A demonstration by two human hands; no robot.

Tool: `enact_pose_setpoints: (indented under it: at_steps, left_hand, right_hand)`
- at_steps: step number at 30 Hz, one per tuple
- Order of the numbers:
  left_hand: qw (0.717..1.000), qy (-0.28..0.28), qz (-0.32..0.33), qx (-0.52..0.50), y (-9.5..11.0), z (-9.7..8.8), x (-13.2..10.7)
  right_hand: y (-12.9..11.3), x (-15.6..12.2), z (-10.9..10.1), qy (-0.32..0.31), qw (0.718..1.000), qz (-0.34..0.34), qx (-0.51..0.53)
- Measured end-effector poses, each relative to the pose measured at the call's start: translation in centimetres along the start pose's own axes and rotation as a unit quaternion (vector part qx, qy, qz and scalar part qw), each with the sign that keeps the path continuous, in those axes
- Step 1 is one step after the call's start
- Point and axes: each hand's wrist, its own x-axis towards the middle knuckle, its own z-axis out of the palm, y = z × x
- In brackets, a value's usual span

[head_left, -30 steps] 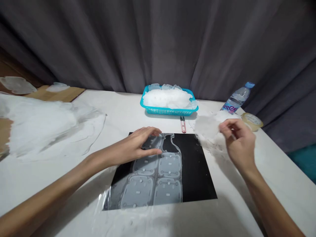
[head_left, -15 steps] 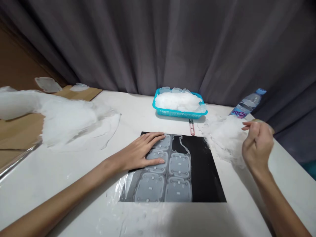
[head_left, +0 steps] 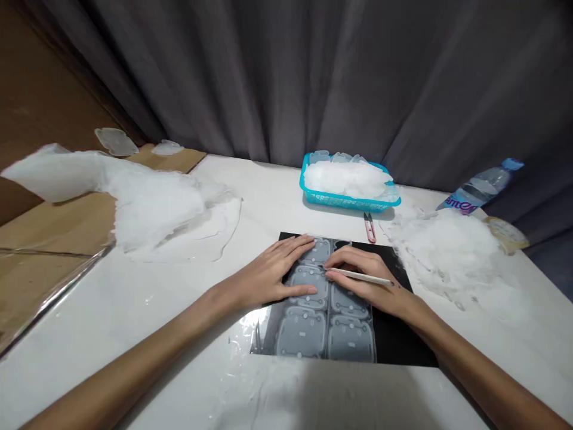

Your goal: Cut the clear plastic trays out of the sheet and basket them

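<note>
My left hand (head_left: 280,272) lies flat with fingers spread on a clear plastic sheet (head_left: 302,334) of moulded, rounded-square lids. The sheet rests on a black mat (head_left: 396,340). In my right hand (head_left: 364,278), pinched between thumb and fingers, is a slim white craft knife (head_left: 364,276). Its dark tip points left, at the sheet near the seam between the two columns of lids, just right of my left fingers. Whether the tip touches the plastic, I cannot tell. My right hand covers part of the upper right lids and the sheet's cut-out corner.
A blue basket (head_left: 349,206) heaped with clear lids stands at the back. Pink thread snips (head_left: 369,228) lie before it. On the right are plastic scraps (head_left: 452,251), a tape roll (head_left: 508,234) and a tilted bottle (head_left: 481,186). Piled plastic sheeting (head_left: 156,206) and cardboard (head_left: 58,233) occupy the left.
My right hand has come from the scrap pile leftward and down onto the sheet, the craft knife now visible in it. My left hand stays pressed on the sheet. The view has shifted slightly.
</note>
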Motion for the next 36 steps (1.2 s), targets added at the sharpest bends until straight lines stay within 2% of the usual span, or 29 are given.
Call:
enact_pose_setpoints:
  at_steps: [4,14,20,23,29,33,36]
  left_hand:
    - [1.000,0.008,-0.008,-0.008,-0.1,0.1,0.1]
    - [1.000,0.010,-0.007,-0.014,0.0,0.2,0.2]
    - [0.999,0.024,0.008,-0.025,-0.3,0.5,0.2]
    - [1.000,0.014,0.013,-0.012,-0.3,0.5,0.2]
    - [1.000,0.002,0.011,-0.002,-0.1,0.4,0.2]
    - [1.000,-0.001,-0.005,-0.009,-0.2,0.3,0.2]
    - [0.999,0.047,-0.016,0.001,-0.1,0.4,0.1]
  right_hand:
    - [1.3,1.2,1.2,-0.012,1.000,-0.011,0.008]
    - [1.4,1.1,0.8,-0.035,0.999,-0.020,-0.003]
    - [1.3,0.8,1.3,-0.045,0.993,-0.083,-0.070]
    - [1.3,0.2,1.0,-0.050,0.986,-0.121,-0.108]
    - [1.6,-0.1,0.9,-0.037,0.980,-0.148,-0.125]
    - [1.8,0.3,2.1,-0.020,0.963,-0.168,-0.210]
    - [2.0,0.4,2.9,0.004,0.940,-0.153,-0.304]
